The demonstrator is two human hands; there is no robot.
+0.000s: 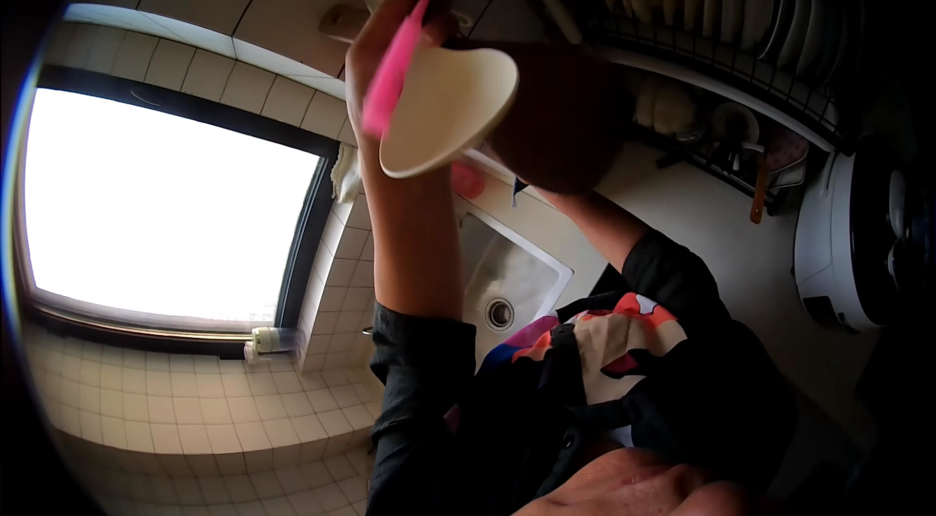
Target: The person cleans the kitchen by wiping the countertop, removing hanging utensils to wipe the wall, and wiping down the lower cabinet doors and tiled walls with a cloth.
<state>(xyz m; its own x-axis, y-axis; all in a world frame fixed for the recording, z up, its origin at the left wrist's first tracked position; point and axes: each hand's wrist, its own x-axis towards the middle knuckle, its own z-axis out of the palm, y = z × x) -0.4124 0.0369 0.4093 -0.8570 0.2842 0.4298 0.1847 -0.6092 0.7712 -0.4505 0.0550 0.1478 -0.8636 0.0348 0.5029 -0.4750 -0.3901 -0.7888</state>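
My left hand (395,24) is raised near the tiled wall, its fingers closed round the upper end of a flat pink strip (395,73). Right beside the strip is a white, shallow, scoop-shaped piece (448,107) with an oval rim; I cannot tell whether the two are joined. A large dark brown rounded shape (561,116) lies to the right of the scoop, too shadowed to name. My right forearm (604,224) reaches up to its lower edge. The right hand is hidden there, so its fingers and any hold do not show.
A sink (526,282) with a round drain lies below the hands. White hooks (341,21) are on the wall by the left hand. A dish rack (721,131) with several plates stands at upper right, near a white appliance (824,233). A bright window (166,204) is at left.
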